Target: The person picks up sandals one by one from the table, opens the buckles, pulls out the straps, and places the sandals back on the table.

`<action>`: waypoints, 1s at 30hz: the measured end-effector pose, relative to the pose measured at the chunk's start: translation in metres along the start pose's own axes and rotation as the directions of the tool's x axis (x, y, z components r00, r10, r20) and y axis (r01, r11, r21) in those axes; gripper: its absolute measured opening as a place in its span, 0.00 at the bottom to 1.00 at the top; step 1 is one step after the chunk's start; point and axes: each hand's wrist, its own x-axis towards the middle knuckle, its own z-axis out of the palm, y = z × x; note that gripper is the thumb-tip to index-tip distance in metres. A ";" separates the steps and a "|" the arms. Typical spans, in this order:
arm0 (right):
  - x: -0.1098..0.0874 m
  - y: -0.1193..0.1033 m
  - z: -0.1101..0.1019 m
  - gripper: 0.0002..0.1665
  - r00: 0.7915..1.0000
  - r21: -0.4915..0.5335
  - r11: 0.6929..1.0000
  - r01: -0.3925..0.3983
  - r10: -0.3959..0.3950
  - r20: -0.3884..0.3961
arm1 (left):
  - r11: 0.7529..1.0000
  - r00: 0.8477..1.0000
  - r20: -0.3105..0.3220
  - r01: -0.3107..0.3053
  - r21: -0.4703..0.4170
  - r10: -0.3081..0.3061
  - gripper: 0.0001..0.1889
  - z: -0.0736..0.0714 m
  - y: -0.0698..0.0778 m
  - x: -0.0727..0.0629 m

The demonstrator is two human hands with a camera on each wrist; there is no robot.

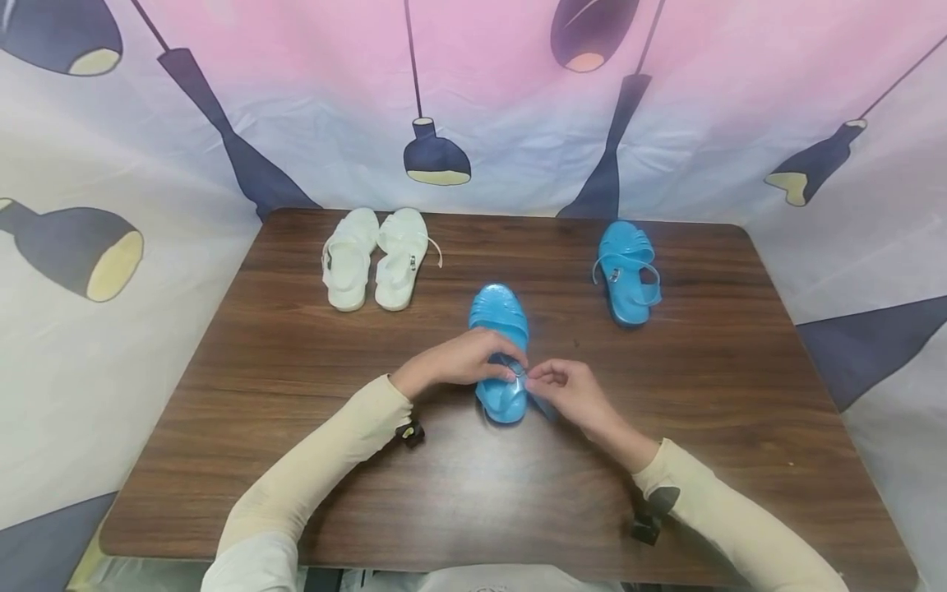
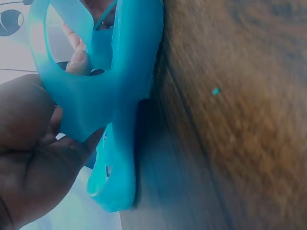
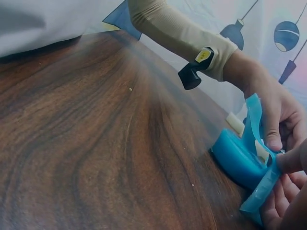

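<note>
A blue sandal (image 1: 498,309) lies on the table between both hands, toe pointing away from me. At its left side, my left hand (image 1: 464,357) pinches the ankle strap with thumb and fingers. From the right, my right hand (image 1: 575,393) pinches the same strap (image 3: 263,191) near the buckle, its loose end hanging past the fingers in the right wrist view. Fingers cover most of the buckle. In the left wrist view, the left hand (image 2: 43,148) grips the strap band close up, beside the sandal's sole (image 2: 136,52).
Another blue sandal (image 1: 629,275) lies at the back right of the brown table (image 1: 688,370), its strap loose. At the back left a white sandal (image 1: 348,259) sits beside its mate (image 1: 400,256), whose strap sticks out. A patterned cloth (image 1: 488,82) hangs behind the table.
</note>
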 end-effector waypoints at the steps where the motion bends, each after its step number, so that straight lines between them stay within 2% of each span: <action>1: 0.000 0.000 0.000 0.13 1.000 0.000 1.000 -0.001 0.001 -0.002 | 1.000 1.000 -0.007 0.000 -0.007 -0.001 0.14 0.001 0.000 0.000; 7: 0.002 -0.003 0.001 0.10 1.000 -0.002 1.000 0.010 -0.010 -0.013 | 0.998 1.000 -0.028 -0.002 -0.064 0.000 0.13 0.003 -0.003 0.000; 12: 0.002 -0.006 0.000 0.10 1.000 0.012 1.000 0.014 -0.013 -0.015 | 0.994 0.999 -0.046 0.020 -0.106 -0.025 0.12 0.006 -0.004 0.000; 22: 0.002 -0.004 -0.004 0.14 1.000 0.062 0.998 0.004 -0.003 -0.007 | 0.993 0.996 -0.060 0.053 -0.106 -0.059 0.12 0.010 -0.004 -0.001; 27: 0.001 -0.002 -0.010 0.17 0.999 -0.004 1.000 -0.028 0.028 0.046 | 0.994 0.998 -0.040 0.051 -0.092 -0.055 0.13 0.008 -0.003 -0.002; 30: 0.001 -0.001 -0.011 0.16 0.998 -0.026 1.000 -0.013 0.014 0.065 | 0.994 0.998 -0.025 0.051 -0.100 -0.053 0.13 0.007 -0.004 -0.001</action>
